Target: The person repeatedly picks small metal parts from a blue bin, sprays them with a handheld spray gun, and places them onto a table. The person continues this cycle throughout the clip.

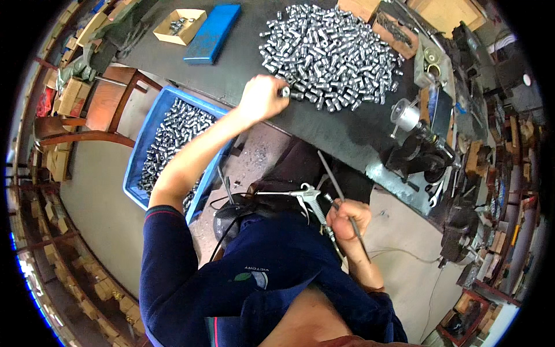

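Black tabletop (pixel 329 132) runs in front of you, its near edge slanting from upper L to lower R. Your L hand (pixel 263 99) is by that edge, just off the near-L corner of the pile of fittings (pixel 329 55), fingers curled tight around one metal fitting (pixel 285 92); only its end pokes out. Can't tell if the hand touches the table. Your R hand (pixel 350 221) is low, on the lap side of the edge, closed in a fist around a thin rod (pixel 330 172). The rod leans, top end up nr the edge, btm end down by your R wrist.

Open room: bare strip btwn pile & near edge, widening to the R; more bare top L of the pile, up to the blue box (pixel 213 34). Beyond that box's L side sits a cardboard tray (pixel 168 38) w/ a few pcs in it.

In the way: a bench machine w/ round metal head (pixel 406 115) at the R end of the strip, w/ a wrench (pixel 437 194) nearer you. Air gun (pixel 311 198) lies over your lap, right beside your R hand, nozzle pointing L. Blue tub (pixel 146 139), also w/ lots of fittings, is under your L forearm, off the table. Wooden chair (pixel 110 98) stands just L of the tub.
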Available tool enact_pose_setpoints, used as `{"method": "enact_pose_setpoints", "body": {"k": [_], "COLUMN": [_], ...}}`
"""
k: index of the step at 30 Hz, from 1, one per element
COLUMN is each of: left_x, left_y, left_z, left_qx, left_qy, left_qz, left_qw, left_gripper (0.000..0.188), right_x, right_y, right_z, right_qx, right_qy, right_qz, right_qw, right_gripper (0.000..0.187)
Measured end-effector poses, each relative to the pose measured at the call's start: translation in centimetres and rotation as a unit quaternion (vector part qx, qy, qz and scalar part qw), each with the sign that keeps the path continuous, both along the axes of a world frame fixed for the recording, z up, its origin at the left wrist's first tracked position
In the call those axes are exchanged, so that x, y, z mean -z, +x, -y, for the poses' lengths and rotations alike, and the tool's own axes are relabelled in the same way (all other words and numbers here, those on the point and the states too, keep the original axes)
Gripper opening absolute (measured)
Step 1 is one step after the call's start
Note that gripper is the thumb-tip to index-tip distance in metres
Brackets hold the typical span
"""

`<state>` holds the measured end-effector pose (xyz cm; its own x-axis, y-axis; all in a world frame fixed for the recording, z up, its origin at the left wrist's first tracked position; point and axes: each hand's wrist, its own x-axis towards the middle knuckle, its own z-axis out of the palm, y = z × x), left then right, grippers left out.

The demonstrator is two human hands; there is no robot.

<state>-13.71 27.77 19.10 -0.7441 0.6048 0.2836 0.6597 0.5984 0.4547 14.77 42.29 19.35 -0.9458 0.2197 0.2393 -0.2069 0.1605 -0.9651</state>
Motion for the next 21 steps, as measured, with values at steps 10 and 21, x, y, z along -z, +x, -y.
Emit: {"method": "enact_pose_setpoints", "body": {"k": [10, 21], "left_x": [-5.0, 12.5], "left_y": [-3.8, 8.9], "left_z": [2.8, 27.6], "left_qx": [0.024, -0.198], "left_qy": [0.314, -0.107], "left_qz": [0.212, 0.166], "left_qw": [0.925, 0.960], "left_gripper": [0.032, 0.033], "right_x": [2.0, 1.2], "right_y": [0.4, -0.3], "right_z": [2.5, 4.0], "right_qx": [-0.049, -0.087], "right_qy": [-0.041, -0.082], "right_qz": [0.000, 0.093], "right_qw": [0.998, 0.988], "right_gripper": [0.040, 0.034]}}
